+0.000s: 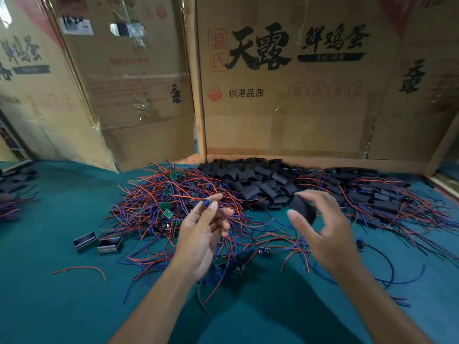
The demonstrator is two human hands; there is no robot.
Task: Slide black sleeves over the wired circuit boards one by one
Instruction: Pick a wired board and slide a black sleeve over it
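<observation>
Centrally, the left hand [201, 234] is raised palm-up over the green table [49, 294], its thumb and fingers pinching a small wired circuit board [205, 203] at its tip, with red and blue leads trailing down past the palm. At its three o'clock the right hand [323, 227] hovers with fingers spread and gently curved; a black sleeve [304, 211] sits just behind the thumb and forefinger — whether they actually pinch it or merely hover in front of it, I cannot tell, since motion blur smears the edges.

Behind the left hand, toward eleven o'clock, lies a tangled heap of unsleeved boards [171, 207] with green boards showing among red and blue wires. At twelve o'clock a pile of loose sleeves [255, 182] rests against the cardboard wall [285, 108]. Toward two o'clock of the right hand lies a heap of sleeved boards [372, 194], wires fanning outward. At nine o'clock of the left hand, two small metal housings [96, 242] lie side by side, and a stray red wire [79, 269] lies toward seven o'clock — apart from the heap.
</observation>
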